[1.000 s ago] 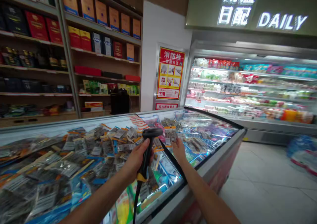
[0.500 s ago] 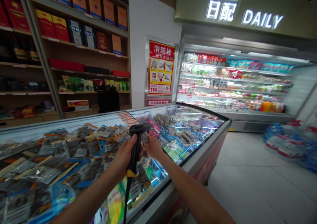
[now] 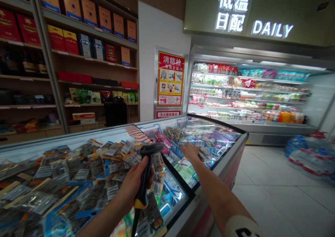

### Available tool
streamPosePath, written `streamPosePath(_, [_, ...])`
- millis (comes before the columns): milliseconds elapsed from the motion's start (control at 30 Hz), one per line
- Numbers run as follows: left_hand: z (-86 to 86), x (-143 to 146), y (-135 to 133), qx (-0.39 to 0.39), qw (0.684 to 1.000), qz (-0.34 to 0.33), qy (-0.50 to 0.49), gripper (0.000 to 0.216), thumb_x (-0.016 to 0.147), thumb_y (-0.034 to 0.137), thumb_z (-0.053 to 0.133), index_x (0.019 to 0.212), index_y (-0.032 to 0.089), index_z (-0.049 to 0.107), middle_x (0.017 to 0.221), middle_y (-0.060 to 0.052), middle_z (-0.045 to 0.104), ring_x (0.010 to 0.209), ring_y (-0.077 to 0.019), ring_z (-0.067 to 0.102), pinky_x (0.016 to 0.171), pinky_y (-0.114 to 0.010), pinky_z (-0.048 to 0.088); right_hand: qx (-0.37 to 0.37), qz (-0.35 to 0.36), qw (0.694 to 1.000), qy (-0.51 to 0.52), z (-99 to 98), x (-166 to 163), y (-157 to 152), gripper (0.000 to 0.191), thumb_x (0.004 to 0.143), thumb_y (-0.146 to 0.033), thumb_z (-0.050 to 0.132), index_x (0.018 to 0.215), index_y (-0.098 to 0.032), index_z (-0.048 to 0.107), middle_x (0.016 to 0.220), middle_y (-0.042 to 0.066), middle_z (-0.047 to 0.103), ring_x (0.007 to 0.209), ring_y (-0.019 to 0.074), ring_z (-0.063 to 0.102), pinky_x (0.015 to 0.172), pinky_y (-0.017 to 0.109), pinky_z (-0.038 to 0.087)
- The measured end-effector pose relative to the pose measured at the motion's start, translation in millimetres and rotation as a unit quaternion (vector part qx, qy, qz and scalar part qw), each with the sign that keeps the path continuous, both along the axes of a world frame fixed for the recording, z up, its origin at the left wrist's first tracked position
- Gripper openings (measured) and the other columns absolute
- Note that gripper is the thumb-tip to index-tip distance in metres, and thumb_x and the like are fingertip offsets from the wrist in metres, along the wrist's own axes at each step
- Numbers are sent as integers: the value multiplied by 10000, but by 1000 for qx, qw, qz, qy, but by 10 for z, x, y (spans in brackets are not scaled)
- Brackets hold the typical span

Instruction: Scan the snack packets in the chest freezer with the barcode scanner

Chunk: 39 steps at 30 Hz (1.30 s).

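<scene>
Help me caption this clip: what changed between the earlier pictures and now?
The right hand moved right, away from the scanner; the packet it held earlier no longer shows in it. The left hand still grips the scanner, and the packet pile looks unchanged.

I watch the left hand [image 3: 134,183] grip a dark scanner [image 3: 146,184] over bagged packets [image 3: 83,163] heaped at near left. The right hand [image 3: 191,151] reaches above the right part of the freezer [image 3: 231,155]. I see shelves [image 3: 104,62] far left, a lit cooler [image 3: 267,139] far right.
</scene>
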<state>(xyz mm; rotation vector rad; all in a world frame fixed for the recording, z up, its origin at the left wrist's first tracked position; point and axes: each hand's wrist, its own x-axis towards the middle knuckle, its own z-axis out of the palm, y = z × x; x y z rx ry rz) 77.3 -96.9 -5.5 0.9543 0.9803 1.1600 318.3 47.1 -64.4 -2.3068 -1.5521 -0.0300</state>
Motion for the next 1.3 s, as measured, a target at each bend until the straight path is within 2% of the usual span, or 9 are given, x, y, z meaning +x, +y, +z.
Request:
streamPosePath(100, [10,9,-7,4,1000,-4,6,403,685,520,525,637,121,558,491,-10,557,386,-75,464,381,-187,378,49,34,998,8,-19,-37,33,503,687,-315,567,1155,-157,470,1068,158,576,1104,319,424,900,518,221])
streamPosePath(167, [16,10,-10,-1,1000,-1,-1,399,676,520,536,656,123,564,503,-10,563,395,-78,474,388,-188,383,113,70,990,36,-24,-74,20,492,657,-226,576,1133,-153,480,1079,152,569,1071,287,460,869,426,310])
streamPosePath(233, [21,13,-19,-5,1000,-3,-11,394,665,519,549,660,125,565,517,-11,569,403,-78,482,393,-188,387,175,97,975,94,-48,-109,-21,390,653,-195,552,1040,-152,530,1021,126,593,985,248,517,803,343,369])
streamPosePath(333, [31,27,-53,-1,1000,-16,-15,399,651,525,558,609,129,548,506,-10,560,400,-77,482,387,-184,381,250,89,934,240,-133,-174,-124,212,670,-262,517,856,-167,551,842,70,621,789,206,569,695,303,406])
streamPosePath(467, [59,61,-113,-3,999,-31,-9,404,646,530,558,613,127,551,503,-11,561,390,-73,477,376,-179,373,316,104,856,395,-252,-293,-267,217,665,-319,505,825,-172,497,757,40,603,676,172,555,614,277,413])
streamPosePath(567, [73,79,-136,-1,999,-42,-9,404,645,525,562,640,121,567,518,-15,570,389,-71,475,376,-179,376,313,117,833,440,-289,-364,-339,228,644,-326,522,809,-172,488,724,30,593,648,166,546,591,274,410])
streamPosePath(733, [65,88,-133,-5,999,-44,-7,387,669,504,553,591,126,550,505,-17,564,384,-71,480,364,-174,375,319,122,826,448,-306,-407,-382,211,633,-318,528,777,-170,490,725,28,596,682,171,553,628,284,417])
streamPosePath(1033, [60,81,-123,-13,999,-49,-3,358,690,481,546,605,133,539,511,-12,567,378,-65,480,354,-162,368,301,122,851,413,-266,-432,-442,183,643,-293,515,774,-165,515,715,28,577,652,170,526,617,284,405])
streamPosePath(1300, [70,82,-109,-13,998,-62,-9,365,692,484,542,630,124,548,522,-15,564,381,-62,470,361,-163,361,304,111,848,420,-268,-439,-438,200,638,-298,510,784,-162,519,702,22,574,630,160,517,607,278,404])
